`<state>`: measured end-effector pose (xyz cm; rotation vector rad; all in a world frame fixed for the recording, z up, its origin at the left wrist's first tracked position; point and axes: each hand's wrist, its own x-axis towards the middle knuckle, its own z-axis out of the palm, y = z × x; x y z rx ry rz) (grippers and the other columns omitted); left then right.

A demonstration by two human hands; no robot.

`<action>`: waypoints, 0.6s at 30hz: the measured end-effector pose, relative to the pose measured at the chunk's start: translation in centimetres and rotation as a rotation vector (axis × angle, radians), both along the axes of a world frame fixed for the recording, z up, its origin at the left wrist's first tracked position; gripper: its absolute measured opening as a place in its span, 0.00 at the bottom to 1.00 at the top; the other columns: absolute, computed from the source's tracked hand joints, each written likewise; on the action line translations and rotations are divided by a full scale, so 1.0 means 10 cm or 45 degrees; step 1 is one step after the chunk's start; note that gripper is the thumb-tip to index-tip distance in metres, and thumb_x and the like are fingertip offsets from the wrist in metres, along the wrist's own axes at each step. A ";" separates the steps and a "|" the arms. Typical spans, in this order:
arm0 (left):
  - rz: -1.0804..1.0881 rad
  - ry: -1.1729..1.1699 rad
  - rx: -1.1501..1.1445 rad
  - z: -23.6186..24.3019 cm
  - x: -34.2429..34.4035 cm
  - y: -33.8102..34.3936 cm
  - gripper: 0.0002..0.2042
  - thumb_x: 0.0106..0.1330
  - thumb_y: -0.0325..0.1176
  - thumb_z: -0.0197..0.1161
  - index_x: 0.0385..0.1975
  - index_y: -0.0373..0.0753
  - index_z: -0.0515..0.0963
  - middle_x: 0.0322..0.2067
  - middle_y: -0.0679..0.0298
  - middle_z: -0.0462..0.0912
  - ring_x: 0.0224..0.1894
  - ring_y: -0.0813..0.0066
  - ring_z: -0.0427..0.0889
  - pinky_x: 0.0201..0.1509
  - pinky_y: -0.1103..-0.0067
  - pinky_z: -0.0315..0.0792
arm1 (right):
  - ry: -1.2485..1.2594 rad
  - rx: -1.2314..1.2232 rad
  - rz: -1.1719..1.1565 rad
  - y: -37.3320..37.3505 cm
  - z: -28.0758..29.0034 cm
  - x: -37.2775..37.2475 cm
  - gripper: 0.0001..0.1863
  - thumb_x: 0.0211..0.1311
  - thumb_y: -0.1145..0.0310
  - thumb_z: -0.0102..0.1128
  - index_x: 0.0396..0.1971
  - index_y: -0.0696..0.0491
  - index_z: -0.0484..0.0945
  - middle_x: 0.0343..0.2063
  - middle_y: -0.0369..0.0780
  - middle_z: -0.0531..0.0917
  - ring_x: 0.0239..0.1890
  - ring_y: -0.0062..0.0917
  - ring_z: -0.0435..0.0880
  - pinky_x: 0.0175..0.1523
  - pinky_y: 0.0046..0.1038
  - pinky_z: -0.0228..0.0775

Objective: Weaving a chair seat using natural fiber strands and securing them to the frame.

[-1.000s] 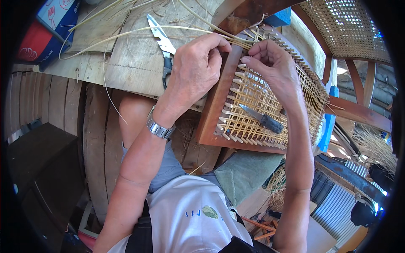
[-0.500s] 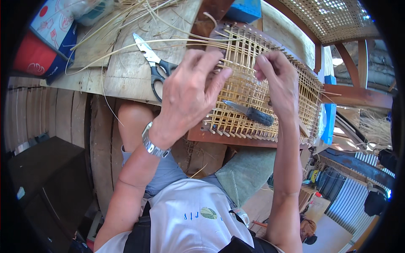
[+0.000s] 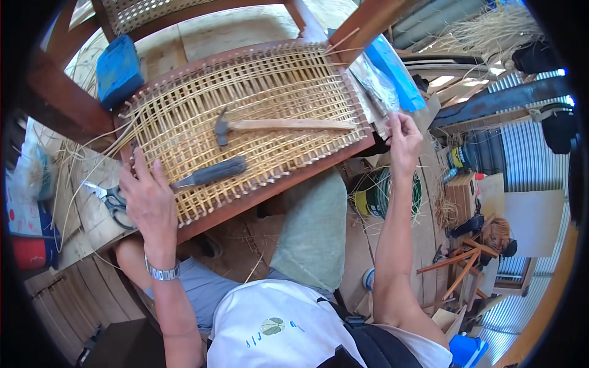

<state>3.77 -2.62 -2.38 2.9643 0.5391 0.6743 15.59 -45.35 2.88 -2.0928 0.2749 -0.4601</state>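
Observation:
The woven cane seat [image 3: 245, 92] of a wooden chair spreads across the work surface. My left hand [image 3: 150, 199] rests on the seat's left edge, fingers stretched out beside loose cane strands [image 3: 123, 138]. A knife [image 3: 211, 173] with a dark handle lies on the weave, its blade pointing toward that hand. Farther in is a claw hammer [image 3: 270, 125] with a wooden handle. Beyond the seat's right edge, my right hand [image 3: 404, 144] has its fingers pinched at the near end of a slim metal rod [image 3: 375, 101]. Scissors [image 3: 113, 202] lie left of my left hand, partly covered by it.
A blue block [image 3: 119, 70] stands at the seat's far left corner. Blue plastic [image 3: 396, 73] lies right of the seat. Below, a green cushion [image 3: 313, 227] rests at my lap, and a bucket [image 3: 383, 196] stands on the floor. A wooden stool [image 3: 463, 267] is farther right.
The view has turned to the right, bringing the whole hammer into sight. My right hand has moved off the weave to the rod beyond it. My left hand has lowered onto the seat's left edge.

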 end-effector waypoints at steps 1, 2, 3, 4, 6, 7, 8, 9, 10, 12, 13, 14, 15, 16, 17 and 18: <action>-0.002 -0.043 0.031 -0.02 0.01 -0.01 0.20 0.75 0.40 0.54 0.60 0.36 0.72 0.50 0.44 0.72 0.51 0.45 0.77 0.51 0.62 0.75 | 0.006 -0.135 -0.065 -0.27 -0.06 0.11 0.12 0.69 0.64 0.62 0.41 0.59 0.83 0.29 0.33 0.83 0.28 0.12 0.77 0.29 0.16 0.68; 0.010 -0.033 0.029 -0.04 0.03 -0.04 0.19 0.76 0.40 0.53 0.60 0.35 0.72 0.49 0.45 0.72 0.52 0.44 0.76 0.53 0.62 0.74 | 0.000 -0.127 -0.080 -0.54 -0.16 0.24 0.12 0.69 0.64 0.62 0.41 0.59 0.83 0.29 0.33 0.83 0.28 0.12 0.77 0.29 0.16 0.68; -0.003 -0.038 0.038 -0.04 0.05 -0.06 0.19 0.76 0.40 0.53 0.60 0.35 0.72 0.49 0.45 0.72 0.52 0.44 0.76 0.53 0.62 0.74 | -0.083 -0.214 -0.043 -0.81 -0.30 0.39 0.12 0.69 0.65 0.62 0.43 0.59 0.84 0.31 0.34 0.84 0.29 0.14 0.79 0.30 0.18 0.70; 0.013 -0.027 0.025 -0.03 0.04 -0.05 0.19 0.76 0.40 0.52 0.60 0.35 0.73 0.50 0.44 0.72 0.52 0.44 0.76 0.53 0.62 0.74 | -0.168 -0.296 0.003 -0.97 -0.40 0.57 0.13 0.69 0.65 0.61 0.45 0.58 0.84 0.32 0.36 0.85 0.30 0.16 0.80 0.31 0.20 0.72; 0.033 -0.024 0.000 -0.05 0.05 -0.03 0.20 0.76 0.41 0.52 0.60 0.35 0.73 0.51 0.44 0.73 0.54 0.45 0.76 0.54 0.61 0.73 | -0.194 -0.386 0.045 -1.13 -0.50 0.93 0.12 0.69 0.66 0.60 0.45 0.58 0.84 0.33 0.37 0.86 0.31 0.17 0.81 0.32 0.21 0.73; 0.030 -0.031 0.008 -0.05 0.06 -0.02 0.20 0.76 0.41 0.52 0.60 0.35 0.73 0.51 0.44 0.73 0.54 0.45 0.76 0.54 0.61 0.73 | -0.217 -0.489 0.091 -1.21 -0.52 1.11 0.12 0.69 0.67 0.59 0.46 0.57 0.83 0.34 0.38 0.86 0.32 0.18 0.82 0.33 0.23 0.75; 0.057 -0.006 -0.017 -0.06 0.05 0.00 0.20 0.76 0.41 0.52 0.60 0.35 0.74 0.51 0.44 0.73 0.54 0.45 0.76 0.55 0.61 0.73 | -0.222 -0.481 0.093 -1.23 -0.53 1.31 0.12 0.69 0.67 0.59 0.46 0.57 0.83 0.34 0.38 0.86 0.32 0.18 0.82 0.33 0.23 0.75; 0.079 0.021 -0.047 -0.07 0.06 -0.01 0.20 0.76 0.41 0.52 0.60 0.36 0.74 0.51 0.44 0.73 0.55 0.46 0.76 0.55 0.61 0.73 | -0.198 -0.537 0.208 -1.25 -0.52 1.48 0.12 0.68 0.67 0.59 0.46 0.56 0.83 0.34 0.39 0.87 0.33 0.20 0.83 0.34 0.24 0.75; 0.085 0.016 -0.066 -0.06 0.07 -0.03 0.20 0.76 0.42 0.52 0.59 0.36 0.75 0.51 0.44 0.74 0.55 0.46 0.76 0.55 0.61 0.73 | -0.173 -0.595 0.321 -1.29 -0.51 1.61 0.13 0.68 0.67 0.59 0.46 0.56 0.84 0.35 0.40 0.87 0.34 0.21 0.84 0.36 0.25 0.76; 0.085 0.017 -0.056 -0.07 0.06 0.00 0.19 0.76 0.42 0.53 0.59 0.36 0.75 0.51 0.44 0.74 0.54 0.46 0.76 0.55 0.61 0.73 | 0.068 -0.641 0.384 -1.37 -0.47 1.83 0.13 0.67 0.66 0.59 0.46 0.55 0.84 0.34 0.42 0.87 0.34 0.23 0.85 0.37 0.27 0.77; 0.081 0.019 -0.052 -0.08 0.05 0.01 0.19 0.76 0.41 0.53 0.59 0.37 0.75 0.51 0.44 0.74 0.54 0.46 0.77 0.54 0.61 0.73 | 0.312 -0.689 0.441 -1.42 -0.45 1.88 0.13 0.65 0.66 0.59 0.46 0.55 0.84 0.34 0.43 0.87 0.34 0.26 0.86 0.39 0.29 0.77; 0.093 0.019 -0.049 -0.07 0.04 0.01 0.19 0.76 0.41 0.53 0.59 0.37 0.75 0.51 0.44 0.74 0.54 0.46 0.77 0.54 0.61 0.73 | 0.309 -0.687 0.452 -1.43 -0.44 1.90 0.13 0.65 0.66 0.59 0.46 0.55 0.84 0.34 0.43 0.87 0.34 0.26 0.86 0.39 0.29 0.77; 0.086 0.018 -0.044 -0.06 0.04 0.01 0.19 0.76 0.41 0.53 0.59 0.37 0.75 0.51 0.44 0.74 0.53 0.46 0.77 0.54 0.61 0.73 | 0.360 -0.776 0.395 -1.44 -0.42 1.91 0.13 0.63 0.65 0.60 0.44 0.54 0.84 0.32 0.44 0.87 0.34 0.30 0.86 0.40 0.33 0.78; 0.079 0.018 -0.040 -0.07 0.04 0.02 0.19 0.76 0.41 0.53 0.59 0.37 0.75 0.50 0.45 0.74 0.53 0.46 0.77 0.54 0.62 0.73 | 0.412 -0.867 0.336 -1.45 -0.42 1.91 0.13 0.60 0.64 0.61 0.42 0.52 0.85 0.30 0.45 0.87 0.33 0.35 0.87 0.42 0.36 0.78; 0.089 0.019 -0.038 -0.07 0.04 0.03 0.19 0.76 0.41 0.53 0.59 0.37 0.75 0.50 0.45 0.74 0.53 0.46 0.77 0.54 0.62 0.73 | 0.409 -0.866 0.346 -1.47 -0.44 1.91 0.13 0.60 0.64 0.61 0.42 0.52 0.85 0.30 0.45 0.87 0.33 0.35 0.87 0.42 0.36 0.78; 0.071 0.001 -0.011 -0.08 0.03 0.05 0.19 0.76 0.42 0.52 0.61 0.38 0.74 0.50 0.46 0.74 0.52 0.47 0.77 0.54 0.62 0.73 | 0.305 -1.043 0.319 -1.50 -0.47 1.91 0.12 0.58 0.64 0.61 0.38 0.52 0.86 0.29 0.48 0.87 0.33 0.39 0.87 0.42 0.38 0.77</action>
